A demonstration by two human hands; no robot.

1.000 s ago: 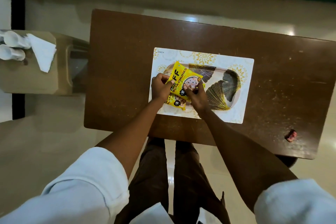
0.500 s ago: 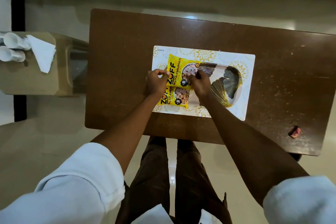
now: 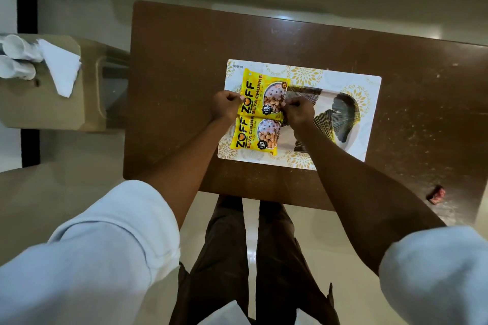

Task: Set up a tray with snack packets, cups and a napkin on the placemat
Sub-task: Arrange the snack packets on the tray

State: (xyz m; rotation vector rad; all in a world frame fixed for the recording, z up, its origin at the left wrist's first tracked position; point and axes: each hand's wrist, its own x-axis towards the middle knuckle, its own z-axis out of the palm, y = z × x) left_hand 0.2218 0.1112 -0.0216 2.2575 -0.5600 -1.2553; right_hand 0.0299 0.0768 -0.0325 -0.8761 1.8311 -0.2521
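Observation:
Two yellow snack packets lie end to end on the left part of the tray (image 3: 327,103), which sits on the white and gold placemat (image 3: 369,87). My left hand (image 3: 224,107) pinches the left edge of the far packet (image 3: 261,92). My right hand (image 3: 297,109) pinches its right edge. The near packet (image 3: 253,137) lies flat just below them, untouched. Two white cups (image 3: 15,58) lie on their sides beside a white napkin (image 3: 62,66) on the side stand at the far left.
The brown table (image 3: 184,60) carries the placemat. A small red wrapper (image 3: 437,194) lies near its front right corner. The beige side stand (image 3: 39,105) is off the table's left edge. My legs show below the table's front edge.
Both hands have carried the top packet away from me, from on top of the other packet to the spot beyond it. It now lies flat in line with the near packet.

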